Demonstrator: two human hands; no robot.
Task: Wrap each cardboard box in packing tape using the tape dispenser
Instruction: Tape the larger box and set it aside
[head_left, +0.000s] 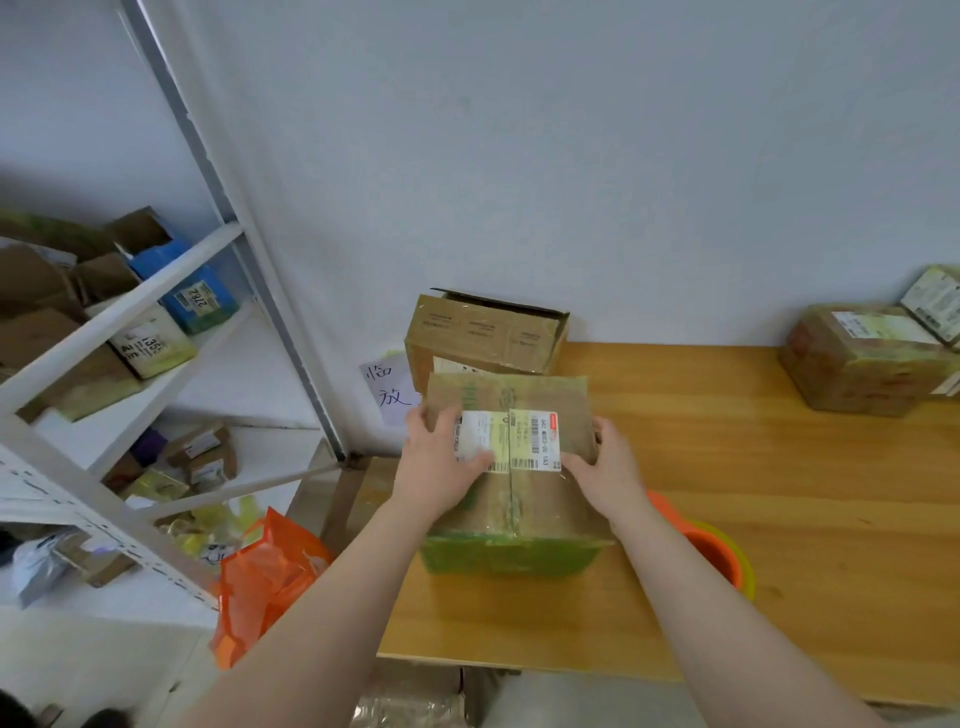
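A brown cardboard box (524, 499) with green printed sides and a white shipping label on top stands on the wooden table (779, 493). My left hand (441, 462) lies over its top left part, thumb on the label, fingers curled round the left edge. My right hand (605, 467) grips the box's right edge. An orange and yellow-green object, possibly the tape dispenser (719, 551), lies on the table just behind my right forearm, partly hidden.
An opened cardboard box (488, 332) stands against the wall behind the held one. Taped boxes (867, 358) are stacked at the table's far right. A white shelf rack (156, 364) with parcels is on the left, an orange plastic bag (265, 577) beside the table.
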